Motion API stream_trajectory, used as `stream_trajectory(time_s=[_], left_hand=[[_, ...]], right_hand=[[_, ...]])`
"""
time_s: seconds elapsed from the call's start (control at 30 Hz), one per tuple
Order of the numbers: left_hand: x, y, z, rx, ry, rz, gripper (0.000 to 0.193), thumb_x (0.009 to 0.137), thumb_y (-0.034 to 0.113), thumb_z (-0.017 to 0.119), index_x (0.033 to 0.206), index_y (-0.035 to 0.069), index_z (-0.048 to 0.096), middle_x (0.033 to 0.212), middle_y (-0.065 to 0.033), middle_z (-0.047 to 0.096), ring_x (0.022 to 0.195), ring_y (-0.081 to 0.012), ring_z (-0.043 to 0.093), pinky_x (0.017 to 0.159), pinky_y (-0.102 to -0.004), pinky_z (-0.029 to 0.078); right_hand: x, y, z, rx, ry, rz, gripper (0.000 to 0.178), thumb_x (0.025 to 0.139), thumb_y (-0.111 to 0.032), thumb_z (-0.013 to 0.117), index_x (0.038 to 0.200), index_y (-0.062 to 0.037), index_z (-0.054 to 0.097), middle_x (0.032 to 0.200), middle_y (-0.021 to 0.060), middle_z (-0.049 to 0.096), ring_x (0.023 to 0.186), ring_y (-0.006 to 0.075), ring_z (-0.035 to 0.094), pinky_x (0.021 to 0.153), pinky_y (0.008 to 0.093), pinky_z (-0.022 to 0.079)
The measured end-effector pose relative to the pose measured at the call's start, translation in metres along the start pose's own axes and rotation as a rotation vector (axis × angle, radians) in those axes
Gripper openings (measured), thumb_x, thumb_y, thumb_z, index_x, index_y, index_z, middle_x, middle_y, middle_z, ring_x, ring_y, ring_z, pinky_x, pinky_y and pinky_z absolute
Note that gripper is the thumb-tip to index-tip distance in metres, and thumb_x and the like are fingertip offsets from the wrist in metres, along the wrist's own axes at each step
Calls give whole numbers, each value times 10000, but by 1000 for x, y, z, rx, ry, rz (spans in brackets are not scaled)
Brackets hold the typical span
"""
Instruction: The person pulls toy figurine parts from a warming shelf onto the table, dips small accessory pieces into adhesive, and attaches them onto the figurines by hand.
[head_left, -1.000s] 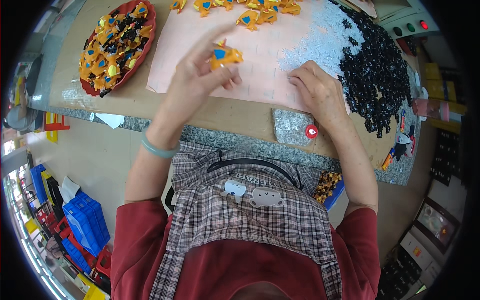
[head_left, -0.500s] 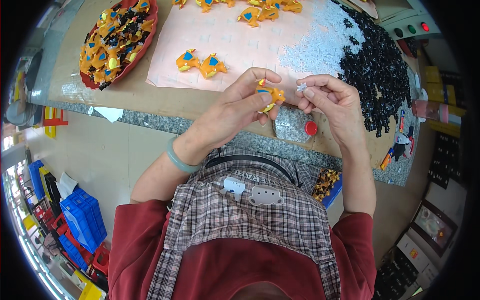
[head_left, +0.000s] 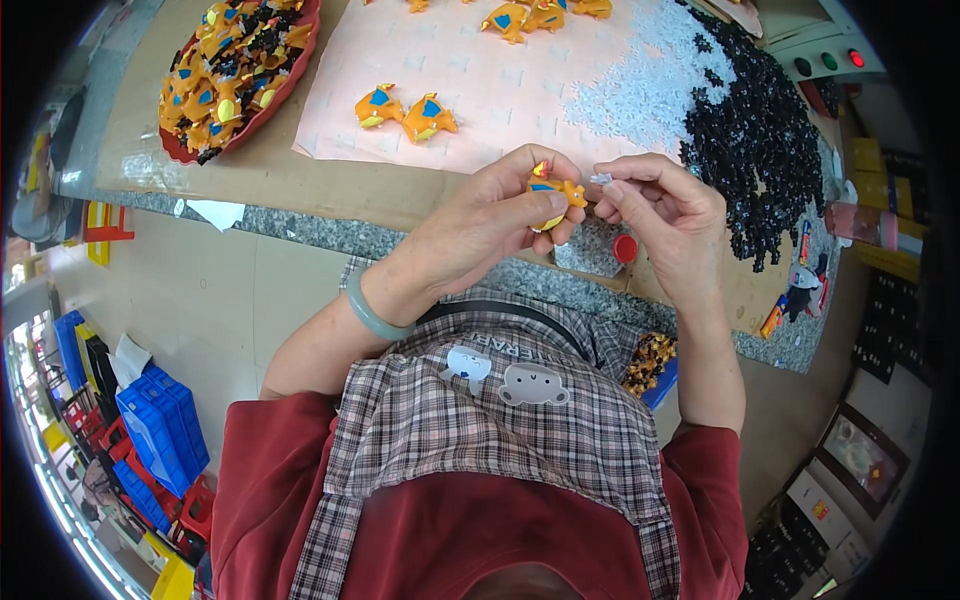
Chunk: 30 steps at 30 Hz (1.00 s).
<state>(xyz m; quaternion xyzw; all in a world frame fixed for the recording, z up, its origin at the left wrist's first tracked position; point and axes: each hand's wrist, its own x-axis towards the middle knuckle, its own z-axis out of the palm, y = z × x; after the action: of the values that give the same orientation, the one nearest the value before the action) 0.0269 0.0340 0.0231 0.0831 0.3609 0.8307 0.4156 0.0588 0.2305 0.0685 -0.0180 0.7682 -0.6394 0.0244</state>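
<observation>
Above the near edge of a speckled grey stone counter [head_left: 320,228], a smooth, rounded orange figurine [head_left: 562,188] with blue and yellow patches is pinched in the left hand [head_left: 490,212], just left of a small, translucent whitish piece [head_left: 601,179] pinched in the right hand [head_left: 672,215].

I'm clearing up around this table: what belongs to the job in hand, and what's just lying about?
In the job:
orange figure, in left hand
small pale piece, in right hand
likely pale heap, black heap

Apparently lying about:
white scrap
blue crate
</observation>
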Motion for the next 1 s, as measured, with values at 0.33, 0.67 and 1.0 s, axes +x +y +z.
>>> stream_trajectory(time_s=[0.33, 0.67, 1.0], left_hand=[[1, -4, 2, -40, 43, -16, 244, 965, 72, 520, 1201, 64, 460, 881, -56, 559, 704, -79, 461, 562, -211, 351], [-1, -1, 5, -211, 99, -118, 216, 959, 82, 513, 1175, 73, 507, 891, -47, 528, 696, -76, 427, 577, -205, 359], [2, -5, 2, -365, 120, -167, 157, 953, 77, 512, 1104, 32, 501, 817, -43, 507, 665, -80, 430, 563, -206, 366]], right_hand=[[-5, 4, 15, -433, 79, -304, 165, 826, 62, 670, 972, -9, 702, 888, 91, 692, 741, 149, 688, 631, 239, 548], [-9, 7, 21, -582, 110, -476, 214, 798, 79, 686, 992, -12, 698, 877, 105, 678, 713, 186, 681, 586, 264, 541], [-12, 14, 28, -753, 86, -581, 278, 780, 119, 650, 1047, 39, 659, 845, 127, 626, 686, 232, 651, 567, 295, 530]])
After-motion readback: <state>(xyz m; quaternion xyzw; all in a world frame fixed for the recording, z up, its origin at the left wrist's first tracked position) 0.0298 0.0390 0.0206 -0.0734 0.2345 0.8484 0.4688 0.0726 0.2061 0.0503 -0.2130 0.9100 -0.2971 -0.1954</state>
